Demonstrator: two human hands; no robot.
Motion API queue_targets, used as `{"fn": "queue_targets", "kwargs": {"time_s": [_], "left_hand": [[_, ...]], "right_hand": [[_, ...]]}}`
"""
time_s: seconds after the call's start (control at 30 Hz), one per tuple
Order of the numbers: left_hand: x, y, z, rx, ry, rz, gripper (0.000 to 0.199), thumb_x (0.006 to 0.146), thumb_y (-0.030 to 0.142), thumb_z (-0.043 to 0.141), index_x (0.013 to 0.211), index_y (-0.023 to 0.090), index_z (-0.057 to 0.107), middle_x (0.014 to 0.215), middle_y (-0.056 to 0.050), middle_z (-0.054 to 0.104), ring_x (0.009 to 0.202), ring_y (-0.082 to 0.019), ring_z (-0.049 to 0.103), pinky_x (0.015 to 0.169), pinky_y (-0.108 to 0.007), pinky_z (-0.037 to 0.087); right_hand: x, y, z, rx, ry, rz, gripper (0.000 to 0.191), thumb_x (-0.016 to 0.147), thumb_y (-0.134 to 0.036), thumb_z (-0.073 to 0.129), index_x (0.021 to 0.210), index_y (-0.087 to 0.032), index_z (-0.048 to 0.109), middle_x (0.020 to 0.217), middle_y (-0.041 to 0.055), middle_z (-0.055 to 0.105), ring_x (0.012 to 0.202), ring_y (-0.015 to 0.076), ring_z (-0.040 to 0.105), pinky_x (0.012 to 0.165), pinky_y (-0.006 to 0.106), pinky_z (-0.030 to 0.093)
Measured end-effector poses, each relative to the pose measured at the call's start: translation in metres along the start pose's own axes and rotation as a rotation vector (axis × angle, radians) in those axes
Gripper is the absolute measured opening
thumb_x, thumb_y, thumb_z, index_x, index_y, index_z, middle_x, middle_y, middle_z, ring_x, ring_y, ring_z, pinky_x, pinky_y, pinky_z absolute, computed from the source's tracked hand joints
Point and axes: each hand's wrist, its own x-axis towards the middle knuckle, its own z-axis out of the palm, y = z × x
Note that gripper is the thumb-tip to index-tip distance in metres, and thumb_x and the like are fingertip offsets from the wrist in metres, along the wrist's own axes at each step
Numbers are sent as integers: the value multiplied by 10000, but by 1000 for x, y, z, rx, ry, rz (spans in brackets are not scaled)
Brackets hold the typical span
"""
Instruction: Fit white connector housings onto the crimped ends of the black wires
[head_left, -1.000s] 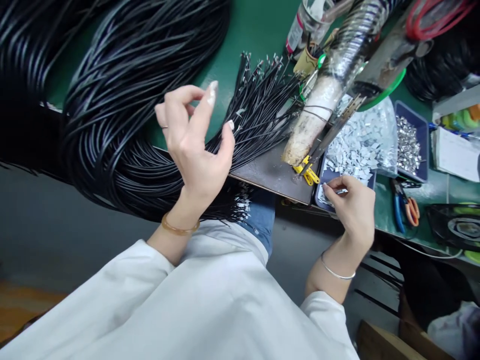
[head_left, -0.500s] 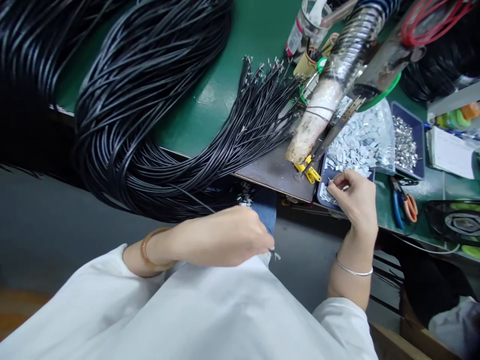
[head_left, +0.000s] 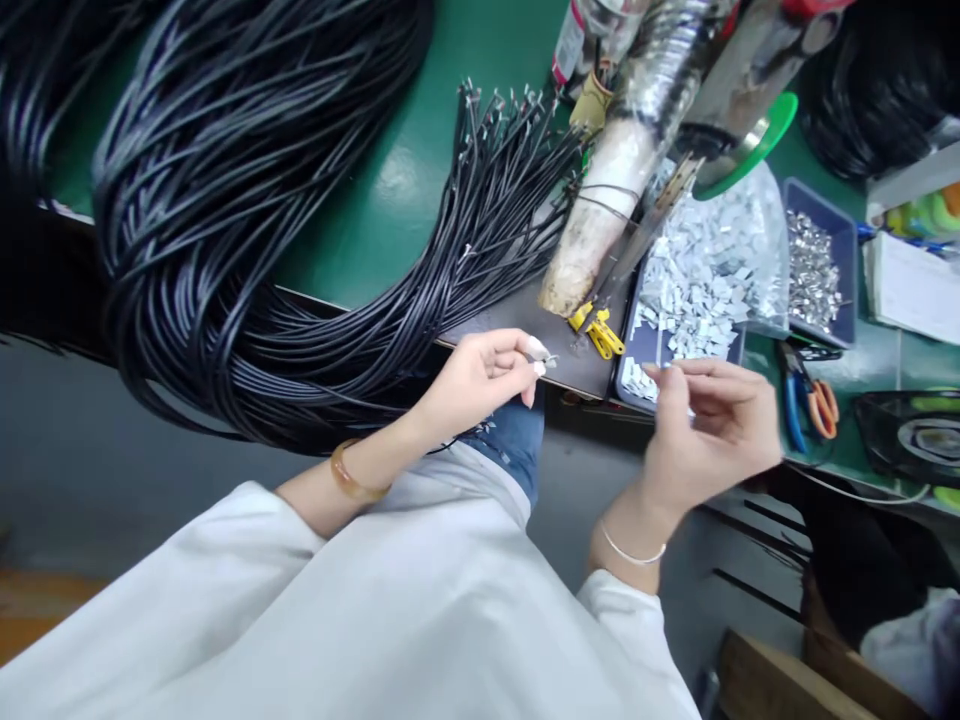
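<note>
My left hand (head_left: 491, 375) is closed in a pinch in front of the bench edge. From its fingertips pokes a short pale wire end (head_left: 551, 361) of a black cable, most of which the hand hides. My right hand (head_left: 712, 425) hovers at the near side of a dark blue tray (head_left: 628, 392), thumb and forefinger pressed together; whatever is between them is too small to make out. Small pale flat pieces (head_left: 697, 310) fill that tray and spill from a clear plastic bag (head_left: 765, 235).
A big bundle of black cables (head_left: 225, 230) drapes over the green bench (head_left: 390, 200). A whitish duct (head_left: 596, 225) and a metal rod stand above yellow clips (head_left: 600, 332). Rightward lie a tray of metal parts (head_left: 814, 270), orange-and-blue-handled pliers (head_left: 810, 395) and a fan (head_left: 919, 435).
My left hand has risen from my lap toward the bench edge and turned, bringing the wire end into view. The right hand has drawn back out of the tray toward me.
</note>
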Motion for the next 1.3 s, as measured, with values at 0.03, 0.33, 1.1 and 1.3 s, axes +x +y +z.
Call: {"fn": "queue_targets", "kwargs": {"time_s": [0.03, 0.33, 1.1, 1.3], "left_hand": [[3, -1, -1, -12, -1, -6, 57, 819, 164, 626, 846, 130, 589, 550, 30, 626, 452, -37, 478, 485, -151, 357], [9, 11, 3, 31, -72, 18, 141, 790, 218, 726, 754, 105, 650, 579, 12, 631, 516, -51, 559, 551, -158, 458], [5, -3, 2, 618, -24, 593, 114, 886, 174, 639, 924, 142, 742, 819, -41, 753, 670, -95, 622, 646, -199, 467], [1, -5, 1, 485, -10, 527, 125, 901, 178, 607, 929, 130, 718, 765, -36, 760, 602, -83, 640, 588, -170, 472]], "right_hand": [[-7, -3, 5, 20, -14, -50, 104, 797, -153, 719, 761, -204, 636, 825, 2, 694, 745, 158, 703, 631, 304, 556], [-29, 6, 33, 351, -367, 162, 42, 846, -190, 689, 865, -220, 711, 950, 18, 714, 870, 131, 711, 723, 265, 619], [-31, 14, 34, 679, -451, 450, 55, 798, -260, 723, 784, -223, 684, 997, 26, 708, 898, 149, 706, 837, 304, 614], [-30, 10, 35, 675, -388, 527, 143, 822, -317, 692, 782, -206, 611, 979, 26, 711, 892, 172, 743, 790, 318, 636]]}}
